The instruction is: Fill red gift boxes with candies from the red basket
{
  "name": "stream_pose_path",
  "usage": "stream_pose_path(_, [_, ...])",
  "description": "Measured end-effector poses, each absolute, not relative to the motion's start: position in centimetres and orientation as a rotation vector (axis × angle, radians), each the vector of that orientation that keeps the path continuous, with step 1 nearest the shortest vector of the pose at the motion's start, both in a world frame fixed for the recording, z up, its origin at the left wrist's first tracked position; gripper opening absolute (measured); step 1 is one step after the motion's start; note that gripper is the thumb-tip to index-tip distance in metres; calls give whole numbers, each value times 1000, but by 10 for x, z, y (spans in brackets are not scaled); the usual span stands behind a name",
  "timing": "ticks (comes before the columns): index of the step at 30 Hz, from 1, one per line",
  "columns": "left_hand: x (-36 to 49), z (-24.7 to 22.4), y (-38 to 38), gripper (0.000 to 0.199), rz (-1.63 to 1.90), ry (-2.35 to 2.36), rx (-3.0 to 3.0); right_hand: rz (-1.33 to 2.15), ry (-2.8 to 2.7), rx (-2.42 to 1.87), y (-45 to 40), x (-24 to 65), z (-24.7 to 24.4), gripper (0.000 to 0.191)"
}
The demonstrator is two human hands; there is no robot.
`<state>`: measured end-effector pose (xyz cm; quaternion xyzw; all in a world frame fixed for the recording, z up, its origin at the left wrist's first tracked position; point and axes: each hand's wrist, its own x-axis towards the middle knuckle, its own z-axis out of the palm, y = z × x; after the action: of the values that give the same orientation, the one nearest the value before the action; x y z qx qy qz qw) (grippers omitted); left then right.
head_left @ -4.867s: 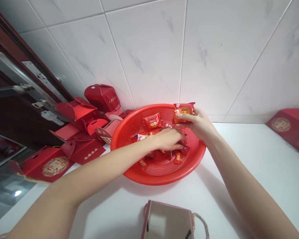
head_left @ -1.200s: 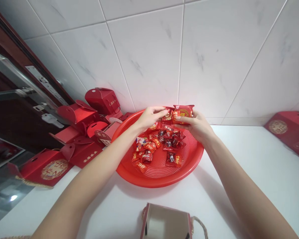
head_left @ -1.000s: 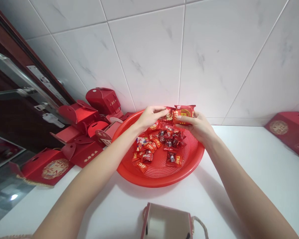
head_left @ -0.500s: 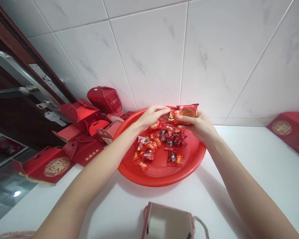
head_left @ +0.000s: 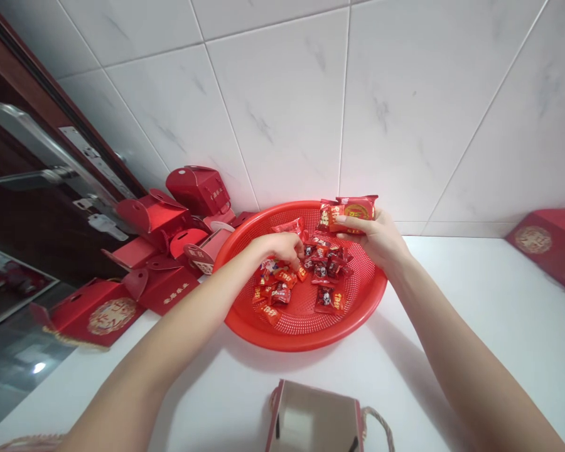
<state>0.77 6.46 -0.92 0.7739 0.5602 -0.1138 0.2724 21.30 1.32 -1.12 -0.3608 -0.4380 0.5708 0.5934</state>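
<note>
My left hand [head_left: 286,248] reaches down into a round red plastic basket [head_left: 306,342]. Its fingers are curled closed at a small orange wrapped candy [head_left: 302,272], partly hidden by the fingertips. Over the basket's right back rim, my right hand [head_left: 374,237] grips several red and orange wrapped sweets [head_left: 346,215], pressed under the thumb. More red and brown wrapped candies [head_left: 327,263] lie in the basket's middle, and an orange-red group [head_left: 280,292] lies at its left. Nearer to me stands a small box [head_left: 317,417], its top open, with a rope handle.
Several red folded gift boxes [head_left: 160,285] are heaped at the left beside a dark door with a metal handle [head_left: 32,135]. Another red box [head_left: 548,245] stands at the far right. Behind the white tabletop [head_left: 433,314] rises a tiled wall [head_left: 282,107].
My left hand has left the sweets in my right hand and moved down and left into the basket. The right hand stays nearly still, keeping its sweets.
</note>
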Motion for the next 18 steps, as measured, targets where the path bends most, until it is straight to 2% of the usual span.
stream_pose_path(6, [11, -12, 65, 46, -394, 1445, 2112, 1338, -1025, -843, 12, 212, -9, 32])
stream_pose_path(8, [12, -10, 64, 41, -393, 1428, 2117, 1339, -1035, -841, 12, 213, -9, 32])
stream_pose_path(13, [8, -1, 63, 11, -230, 1377, 2127, 1341, -1056, -836, 13, 214, -11, 33])
stream_pose_path(18, [6, 4, 62, 7, 184, 1329, 2079, 1342, -1068, -825, 13, 214, -12, 33])
